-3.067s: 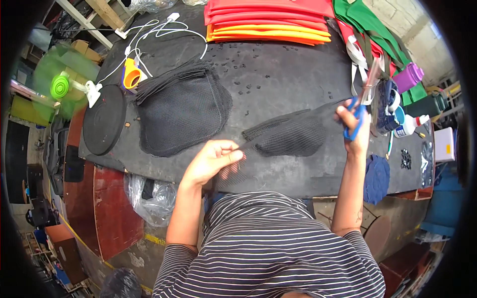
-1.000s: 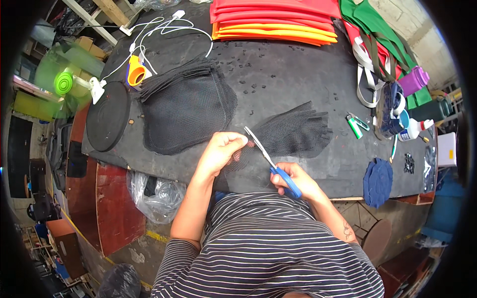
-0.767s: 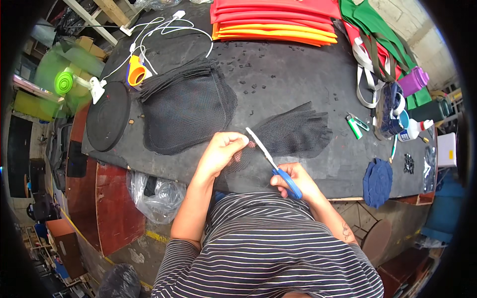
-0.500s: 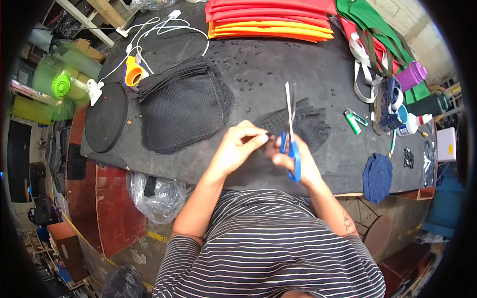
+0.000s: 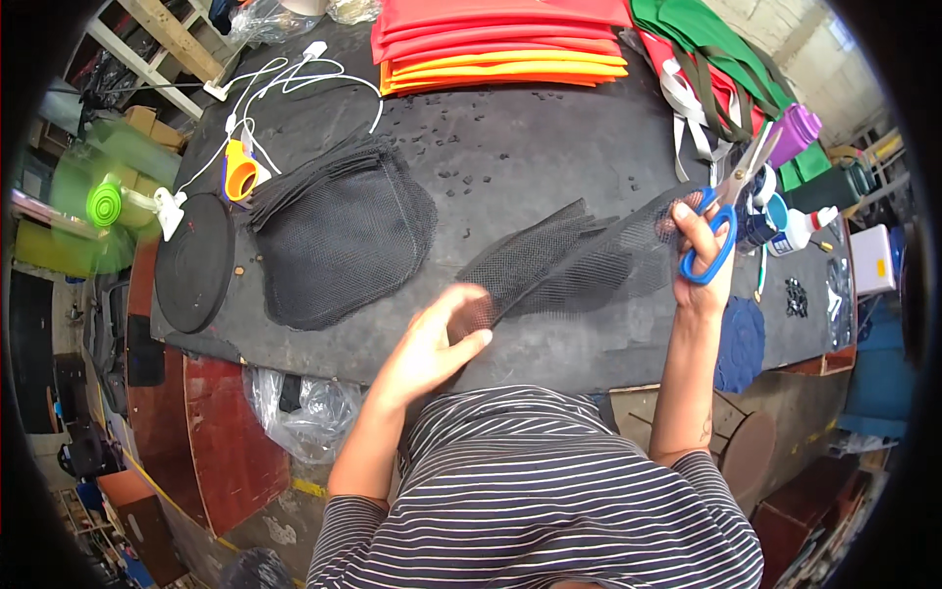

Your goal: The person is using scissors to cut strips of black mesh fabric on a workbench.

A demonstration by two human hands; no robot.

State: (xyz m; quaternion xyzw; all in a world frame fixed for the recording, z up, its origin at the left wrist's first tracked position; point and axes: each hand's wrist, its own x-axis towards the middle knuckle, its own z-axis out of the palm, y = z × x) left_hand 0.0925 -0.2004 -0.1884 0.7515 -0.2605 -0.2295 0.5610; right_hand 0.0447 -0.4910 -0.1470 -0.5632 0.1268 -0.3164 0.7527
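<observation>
Head-worn fisheye, facing down, hands (image 5: pixel 424 348) near

Left hand (image 5: pixel 432 339) out in front on the near side, its fingers curving rightward, the thumb (image 5: pixel 469 347) jutting right on the nearer side, a clear gap between them! The left forearm (image 5: pixel 368 437), bare, slants away and to the right, elbow bent. Across to the right, and well apart, the right hand (image 5: pixel 699 240) sits farther out, raised, fingers curled into a closed grip. Behind it, the right forearm (image 5: pixel 684 388) runs almost straight away from the body, wrist (image 5: pixel 701 312) nearly in line!
</observation>
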